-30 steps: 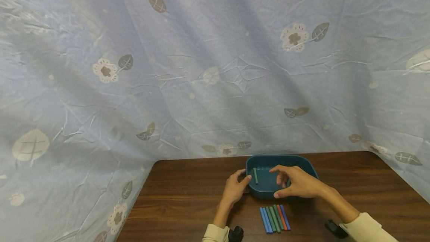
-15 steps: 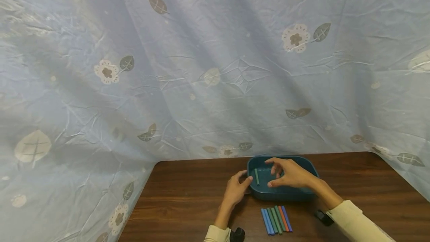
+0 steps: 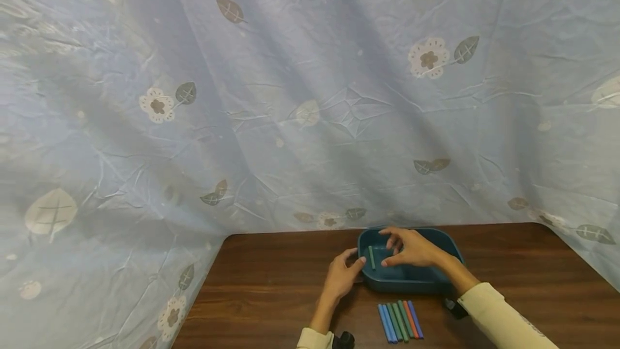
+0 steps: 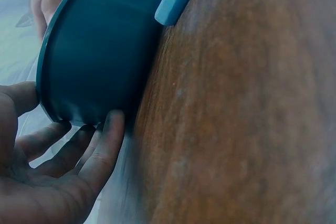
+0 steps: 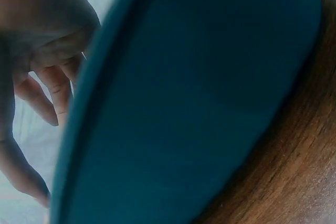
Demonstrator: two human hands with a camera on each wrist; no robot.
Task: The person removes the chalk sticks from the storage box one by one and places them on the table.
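A teal rectangular tub (image 3: 411, 286) stands near the table's far edge, one thin green stick (image 3: 372, 258) lying inside at its left. My left hand (image 3: 340, 276) holds the tub's left end. In the left wrist view its thumb meets the rim and its fingers (image 4: 107, 150) press the outer wall. Over the tub hovers my right hand (image 3: 414, 248), fingers bent and spread from the thumb, nothing between them. In the right wrist view the tub's wall hides part of that hand. Several coloured sticks (image 3: 400, 322), blue, green, red and violet, lie side by side in front of the tub.
The dark wood table (image 3: 271, 284) carries everything. Behind it hangs a pale blue curtain (image 3: 300, 166) printed with flowers and leaves. A black wrist device (image 3: 454, 308) on the right arm sits close to the tub's front right corner.
My right hand has moved further back and left over the tub, toward the green stick in it. My left hand stays at the tub's left end. The row of sticks lies as before.
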